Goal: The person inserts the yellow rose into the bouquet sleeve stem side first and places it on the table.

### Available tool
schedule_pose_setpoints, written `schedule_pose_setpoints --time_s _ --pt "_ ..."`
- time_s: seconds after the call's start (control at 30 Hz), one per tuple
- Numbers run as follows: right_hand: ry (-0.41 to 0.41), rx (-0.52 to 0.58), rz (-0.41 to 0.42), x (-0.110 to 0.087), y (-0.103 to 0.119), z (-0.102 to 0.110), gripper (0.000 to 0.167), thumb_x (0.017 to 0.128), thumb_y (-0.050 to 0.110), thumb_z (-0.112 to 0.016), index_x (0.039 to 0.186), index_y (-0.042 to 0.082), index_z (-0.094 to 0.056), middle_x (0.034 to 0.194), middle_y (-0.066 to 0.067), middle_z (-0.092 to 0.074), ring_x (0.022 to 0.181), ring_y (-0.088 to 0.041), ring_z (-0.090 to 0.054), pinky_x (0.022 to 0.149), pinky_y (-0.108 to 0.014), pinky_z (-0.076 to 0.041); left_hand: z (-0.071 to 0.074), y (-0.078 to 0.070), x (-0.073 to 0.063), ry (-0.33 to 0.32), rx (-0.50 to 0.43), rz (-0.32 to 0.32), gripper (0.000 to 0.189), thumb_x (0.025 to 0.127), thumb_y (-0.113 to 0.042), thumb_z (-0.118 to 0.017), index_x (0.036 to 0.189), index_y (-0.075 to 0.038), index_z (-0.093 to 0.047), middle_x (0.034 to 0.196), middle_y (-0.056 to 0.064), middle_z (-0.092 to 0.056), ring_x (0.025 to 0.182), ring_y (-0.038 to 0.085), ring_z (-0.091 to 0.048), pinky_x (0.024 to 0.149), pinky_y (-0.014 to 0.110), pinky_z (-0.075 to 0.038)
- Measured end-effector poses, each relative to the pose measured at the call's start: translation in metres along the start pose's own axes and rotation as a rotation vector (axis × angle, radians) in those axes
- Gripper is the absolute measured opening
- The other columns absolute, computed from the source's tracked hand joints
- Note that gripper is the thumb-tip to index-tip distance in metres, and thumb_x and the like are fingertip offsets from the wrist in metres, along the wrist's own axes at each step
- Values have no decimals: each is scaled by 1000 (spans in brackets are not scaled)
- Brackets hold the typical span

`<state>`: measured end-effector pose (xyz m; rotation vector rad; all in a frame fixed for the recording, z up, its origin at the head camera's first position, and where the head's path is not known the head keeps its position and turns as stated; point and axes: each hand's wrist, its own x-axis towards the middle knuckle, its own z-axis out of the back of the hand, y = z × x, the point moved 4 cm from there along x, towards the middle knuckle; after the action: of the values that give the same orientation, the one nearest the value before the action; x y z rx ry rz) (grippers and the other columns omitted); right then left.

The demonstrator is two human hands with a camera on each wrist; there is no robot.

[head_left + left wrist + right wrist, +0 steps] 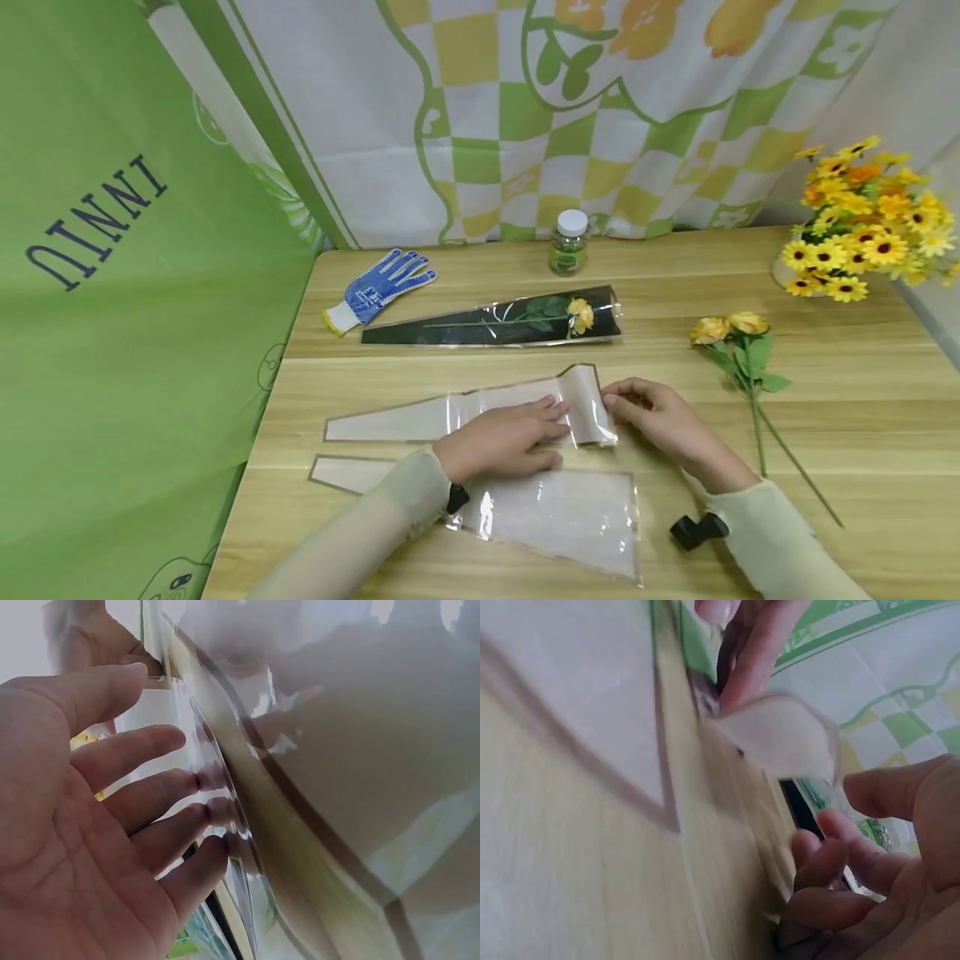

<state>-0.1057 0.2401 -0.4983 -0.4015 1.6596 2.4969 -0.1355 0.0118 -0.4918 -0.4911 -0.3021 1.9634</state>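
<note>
A glove (381, 289), jar (568, 250) and roses (757, 352) surround the plastic sleeve (472, 405). Left hand (504, 437) rests outstretched on it; right hand (667, 423) pinches its edge. Wooden table (675, 292), checked curtain (517, 158) behind.

Wrapped rose (581, 317) behind two plastic sleeves (558, 512), loose roses (748, 323) right

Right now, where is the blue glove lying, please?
In the head view, the blue glove lies toward the far left corner of the table, next to the narrow end of the black flower sleeve.

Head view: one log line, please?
left hand: on upper white wrapper | right hand: at its curled end | black wrapper: holds rose
</note>
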Motion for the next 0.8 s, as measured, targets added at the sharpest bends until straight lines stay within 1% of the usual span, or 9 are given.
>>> schedule_pose_setpoints --time_s 0.1,0.17,0.23,0.33,0.43,0.5,0.57,0.63,0.8 --pt "5 104 -47 0 0 1 42 101 27 -66 129 -4 -57 103 -11 -67 81 -15 -58 62 -24 -53 1 -1 2 -25 21 -12 52 106 -43 -52 150 -16 -52 162 4 -31 150 20 -21 123 32 -22" --pt "-9 146 -77 0 1 2 44 100 26 -68 130 -4 -56 101 -11 -68 76 -14 -57 56 -23 -51 4 -1 4 -60 0 2 50 106 -43 -52 147 -15 -55 159 5 -37 148 20 -28 122 33 -25" --pt "-24 148 -74 1 4 3 45 100 25 -69 131 -5 -57 104 -12 -70 79 -14 -61 61 -22 -54 7 1 7 -125 -77 58 48 105 -43 -54 144 -15 -58 153 3 -47 143 18 -39 119 30 -32" --pt "-52 106 -48 3 10 2 44 99 26 -70 130 -4 -61 109 -14 -71 91 -17 -65 73 -23 -58 17 8 15 -295 -358 193 38 104 -35 -60 133 -11 -67 134 1 -65 123 13 -58 106 25 -47" --pt "-77 61 -15 6 15 0 41 99 27 -71 127 -3 -64 111 -15 -71 97 -23 -67 79 -25 -59 25 16 24 -457 -773 299 26 101 -24 -66 119 -6 -73 110 2 -74 100 14 -69 86 26 -59" --pt "-87 36 -1 8 17 -3 39 98 27 -71 124 -1 -66 109 -15 -72 95 -24 -67 77 -26 -60 25 20 28 -498 -1023 350 20 100 -18 -69 113 -3 -74 102 4 -75 93 17 -72 79 28 -62" --pt "-93 24 13 9 19 -6 35 97 24 -73 120 -1 -68 107 -14 -72 91 -24 -66 73 -26 -59 22 21 31 -500 -1217 398 18 99 -13 -69 112 -1 -73 99 8 -76 92 21 -73 77 32 -64" --pt "-94 21 24 11 20 -11 32 96 21 -74 117 -2 -69 103 -13 -72 86 -23 -66 68 -26 -59 17 22 33 -488 -1337 438 17 98 -9 -69 112 1 -73 101 11 -76 95 23 -74 81 34 -63" --pt "-101 -2 38 16 20 -20 26 93 18 -77 108 -1 -71 94 -10 -72 74 -20 -64 56 -24 -56 7 24 37 -483 -1438 496 19 97 -11 -71 112 0 -73 99 13 -76 93 25 -74 81 34 -63"
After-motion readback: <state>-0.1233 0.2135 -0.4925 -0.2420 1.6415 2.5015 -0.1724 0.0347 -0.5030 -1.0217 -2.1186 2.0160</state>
